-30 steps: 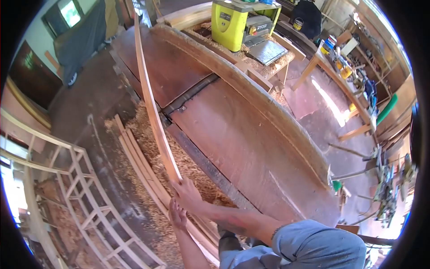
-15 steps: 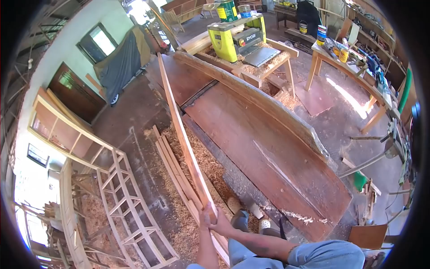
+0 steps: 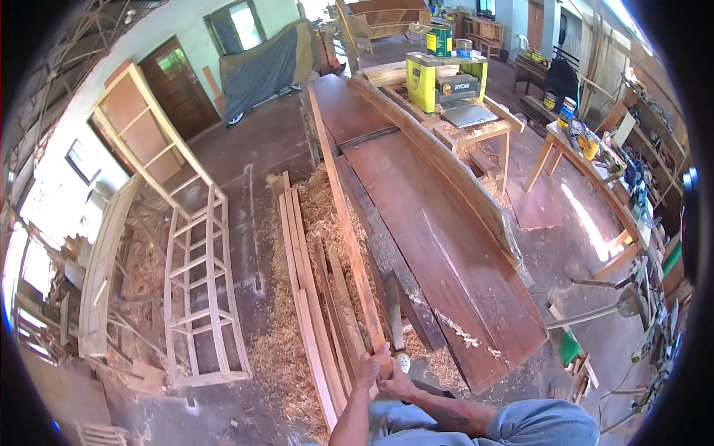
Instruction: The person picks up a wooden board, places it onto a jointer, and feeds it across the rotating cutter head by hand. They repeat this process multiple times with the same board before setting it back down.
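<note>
A long, narrow wooden board point(image 3: 345, 227) stretches from my hands away toward the far end of the workpiece surface. My left hand point(image 3: 371, 367) wraps around its near end, and my right hand point(image 3: 397, 382) grips the same end just to the right. The board's far end reaches beside the left edge of a wide reddish-brown panel point(image 3: 439, 223). Several lighter boards point(image 3: 299, 256) lie on the shaving-covered floor to the left. Part of the near end is hidden by my fingers.
A green thickness planer point(image 3: 422, 83) with cans on top stands on a wooden stand behind the panel. A slatted wooden frame point(image 3: 212, 286) is at left. A work table point(image 3: 595, 165) with paint cans and tools stands at right. A thick live-edge slab point(image 3: 446, 167) runs along the panel.
My hands have moved to the near end of the board, which no longer shows behind them. My view has shifted, so the room appears turned and farther right.
</note>
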Tool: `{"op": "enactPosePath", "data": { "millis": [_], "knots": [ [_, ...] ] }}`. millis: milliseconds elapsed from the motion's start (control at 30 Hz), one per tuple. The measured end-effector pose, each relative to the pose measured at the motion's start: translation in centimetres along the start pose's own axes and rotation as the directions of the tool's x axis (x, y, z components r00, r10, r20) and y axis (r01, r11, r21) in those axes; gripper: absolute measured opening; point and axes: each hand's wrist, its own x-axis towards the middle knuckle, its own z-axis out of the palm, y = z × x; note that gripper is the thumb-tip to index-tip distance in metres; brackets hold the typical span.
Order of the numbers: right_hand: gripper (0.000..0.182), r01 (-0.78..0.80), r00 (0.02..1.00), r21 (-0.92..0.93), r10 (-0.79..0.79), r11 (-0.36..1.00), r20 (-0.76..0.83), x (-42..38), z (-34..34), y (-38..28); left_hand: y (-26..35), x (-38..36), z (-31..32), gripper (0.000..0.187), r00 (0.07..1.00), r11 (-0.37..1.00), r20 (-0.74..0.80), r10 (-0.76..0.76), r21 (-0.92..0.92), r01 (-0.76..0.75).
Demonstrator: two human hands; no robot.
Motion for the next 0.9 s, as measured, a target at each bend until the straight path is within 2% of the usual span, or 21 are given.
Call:
{"op": "enactPosePath", "data": {
  "millis": [33,67,133,167,300,333,400,433,533,567,600,667,700,767,800,833,867,900],
  "knots": [
    [0.077,-0.096,0.993,-0.151,0.084,0.984,-0.089,-0.7,-0.5,3.8,0.4,-1.7,0.9,0.046,0.999,0.998,0.034,0.012,0.057,-0.014],
    [0.077,-0.091,0.993,-0.162,0.078,0.983,-0.084,-2.1,-1.4,3.8,-0.1,-2.4,2.0,0.046,0.999,0.999,0.032,0.020,0.047,-0.022],
    [0.078,-0.286,0.952,-0.266,0.241,0.920,-0.190,-5.5,-2.9,4.1,-2.2,-4.8,3.9,0.044,0.994,0.995,0.086,0.064,0.065,-0.069],
    [0.076,-0.259,0.948,-0.291,0.184,0.921,-0.261,-6.8,-3.6,6.2,-4.1,-5.2,4.3,0.045,0.992,0.997,0.127,-0.016,0.081,0.006],
    [0.072,-0.284,0.935,-0.293,0.195,0.913,-0.297,-13.8,-7.3,9.6,-7.7,-10.5,8.3,0.049,0.983,0.992,0.186,-0.004,0.122,-0.019],
    [0.067,-0.291,0.931,-0.341,0.182,0.894,-0.318,-15.4,-8.4,10.6,-9.2,-11.4,9.2,0.049,0.982,0.991,0.187,-0.017,0.131,-0.007],
    [0.056,-0.312,0.920,-0.432,0.155,0.846,-0.360,-19.0,-10.5,11.9,-12.3,-13.3,11.3,0.048,0.959,0.989,0.281,-0.043,0.146,0.002],
    [0.052,-0.352,0.908,-0.441,0.188,0.826,-0.374,-20.8,-11.9,12.1,-14.0,-14.5,12.4,0.048,0.956,0.988,0.287,-0.057,0.153,0.013],
    [0.050,-0.375,0.908,-0.439,0.227,0.816,-0.354,-27.2,-16.3,12.1,-17.0,-18.2,16.8,0.050,0.937,0.925,0.321,-0.139,0.380,0.008],
    [0.047,-0.358,0.911,-0.434,0.209,0.827,-0.354,-30.1,-17.2,9.7,-17.1,-20.7,18.4,0.056,0.892,0.961,0.419,-0.171,0.272,0.056],
    [0.047,-0.366,0.906,-0.435,0.209,0.823,-0.367,-32.1,-18.8,11.5,-18.6,-21.5,19.2,0.056,0.886,0.962,0.432,-0.172,0.269,0.056],
    [0.049,-0.318,0.927,-0.516,0.147,0.795,-0.344,-37.1,-22.8,16.4,-22.3,-22.7,20.2,0.062,0.799,0.902,0.557,-0.224,0.430,-0.047],
    [0.049,-0.325,0.923,-0.519,0.145,0.790,-0.357,-39.9,-24.5,17.4,-23.5,-23.4,20.3,0.066,0.801,0.936,0.596,-0.053,0.309,-0.169],
    [0.051,-0.394,0.904,-0.496,0.229,0.773,-0.362,-46.8,-27.0,18.9,-26.1,-21.0,19.5,0.059,0.911,0.855,0.408,-0.053,0.491,-0.170],
    [0.051,-0.402,0.900,-0.502,0.229,0.766,-0.371,-50.3,-28.1,20.5,-24.5,-21.6,19.9,0.055,0.964,0.849,0.223,0.142,0.474,-0.234],
    [0.051,-0.409,0.896,-0.507,0.230,0.759,-0.379,-54.0,-29.0,22.1,-24.1,-19.9,19.3,0.055,0.943,0.822,0.215,0.254,0.466,-0.328],
    [0.053,-0.434,0.883,-0.442,0.273,0.785,-0.382,-58.1,-29.5,22.5,-24.3,-18.2,19.9,0.062,0.892,0.833,0.094,0.443,0.324,-0.448],
    [0.055,-0.457,0.870,-0.377,0.316,0.806,-0.380,-61.7,-30.0,23.5,-22.7,-17.0,19.8,0.072,0.933,0.865,0.067,0.354,0.355,-0.354]
  ]
}}
